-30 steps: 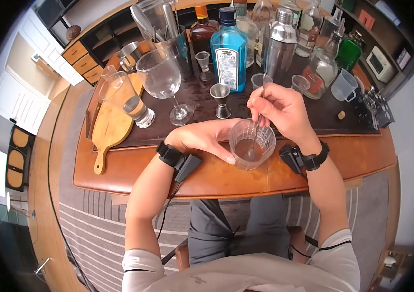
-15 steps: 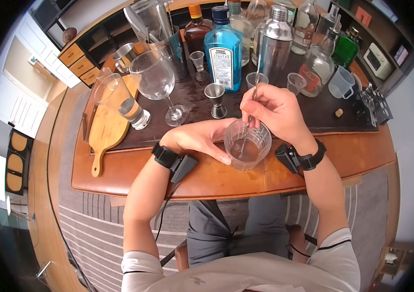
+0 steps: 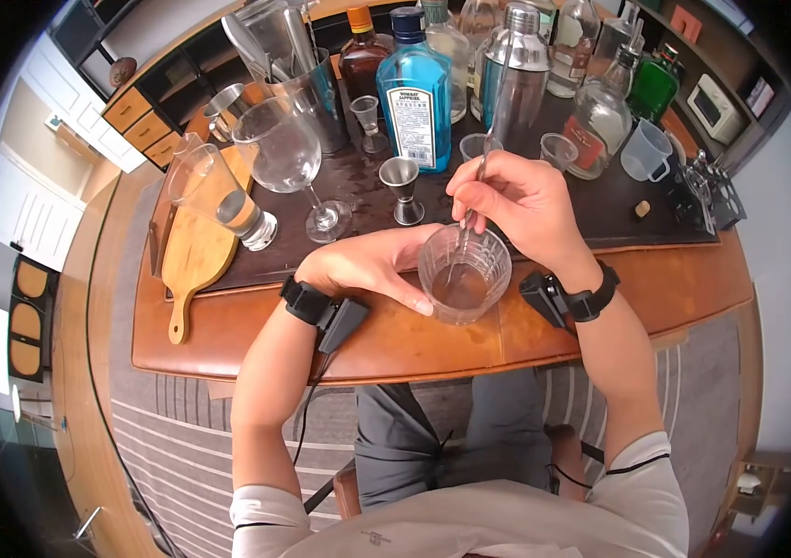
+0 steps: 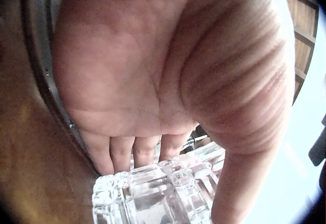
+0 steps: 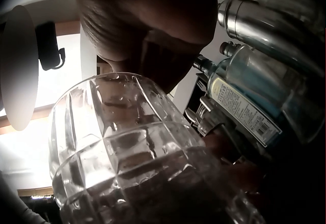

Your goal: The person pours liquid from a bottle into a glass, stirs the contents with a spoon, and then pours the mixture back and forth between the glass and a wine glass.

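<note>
A cut-pattern clear glass tumbler stands near the table's front, with a little liquid low inside. My left hand holds it from the left: the thumb lies along the near side and the fingers reach round behind, as the left wrist view shows. Above the rim my right hand pinches a long thin bar spoon between thumb and fingers. Its shaft slants down into the tumbler, its lower end toward the left side. A steel jigger stands just beyond the left hand.
Behind stand a blue gin bottle, a steel shaker and several other bottles. To the left are a balloon glass, a tilted-looking tall glass and a wooden board. A plastic jug and cork lie right.
The spoon's lower end has moved leftward within the tumbler, and the shaft stands at a changed slant. Both hands keep their hold. The whole head view has shifted slightly.
</note>
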Motion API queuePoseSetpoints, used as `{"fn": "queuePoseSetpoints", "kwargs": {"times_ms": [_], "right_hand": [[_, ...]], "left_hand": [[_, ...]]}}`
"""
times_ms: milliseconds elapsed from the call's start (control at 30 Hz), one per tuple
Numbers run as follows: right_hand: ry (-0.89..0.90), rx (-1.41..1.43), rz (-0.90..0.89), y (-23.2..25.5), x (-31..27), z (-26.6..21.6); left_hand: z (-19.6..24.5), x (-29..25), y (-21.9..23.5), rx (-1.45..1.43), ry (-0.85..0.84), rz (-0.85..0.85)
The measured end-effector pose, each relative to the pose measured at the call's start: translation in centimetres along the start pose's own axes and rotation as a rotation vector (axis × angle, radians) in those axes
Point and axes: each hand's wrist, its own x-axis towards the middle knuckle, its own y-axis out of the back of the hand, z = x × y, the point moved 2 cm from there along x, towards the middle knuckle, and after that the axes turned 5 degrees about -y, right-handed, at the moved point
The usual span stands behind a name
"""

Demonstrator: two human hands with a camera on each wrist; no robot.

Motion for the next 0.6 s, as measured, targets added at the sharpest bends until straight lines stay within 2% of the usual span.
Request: {"fn": "queuePoseSetpoints", "kwargs": {"times_ms": [167,433,600], "right_hand": [[-0.078,0.034,-0.049,-0.15,0.0,-0.17],[0.059,-0.095,0.03,0.21,0.23,-0.44],[0.012,-0.018,0.012,-0.14,0.16,0.21]], "left_hand": [[0.32,-0.07,-0.19,-0.029,0.002,0.008],[0.34,0.05,-0.35,-0.071,0.0,-0.002],[0.0,-0.04,-0.1,-0.037,0.004,0.016]]}}
